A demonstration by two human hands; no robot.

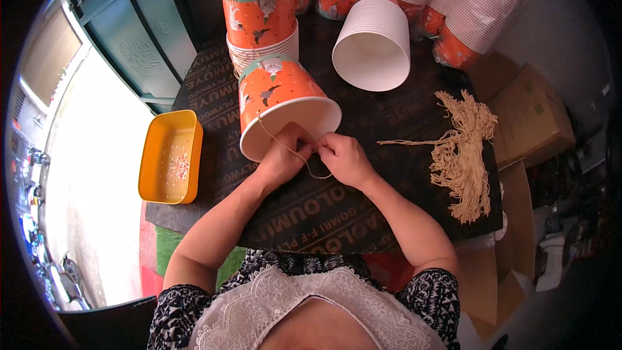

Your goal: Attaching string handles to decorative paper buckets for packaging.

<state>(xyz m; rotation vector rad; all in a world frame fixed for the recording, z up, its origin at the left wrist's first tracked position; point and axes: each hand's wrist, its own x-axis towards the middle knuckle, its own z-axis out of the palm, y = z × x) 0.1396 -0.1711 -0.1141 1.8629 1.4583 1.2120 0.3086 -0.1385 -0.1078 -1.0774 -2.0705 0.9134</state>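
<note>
An orange paper bucket (275, 91) with bat pictures and a green band lies tilted on its side, its white rim toward me. At the lower right of that rim, my left hand (285, 155) and my right hand (343, 159) meet with fingers pinched together. Between them is a thin beige string (310, 170); it runs from the bucket's side across the opening and loops below my fingers. The exact spot they pinch is mostly covered by the fingertips. A heap of the same beige strings (466, 155) lies to the right.
On the left stands a yellow tub (148, 162) with small pale and red bits. Behind are a bucket stack (259, 19), white nested buckets (372, 45) on their side and several wrapped stacks (483, 10). A cardboard box (534, 116) sits beyond the dark tabletop's (311, 220) right edge.
</note>
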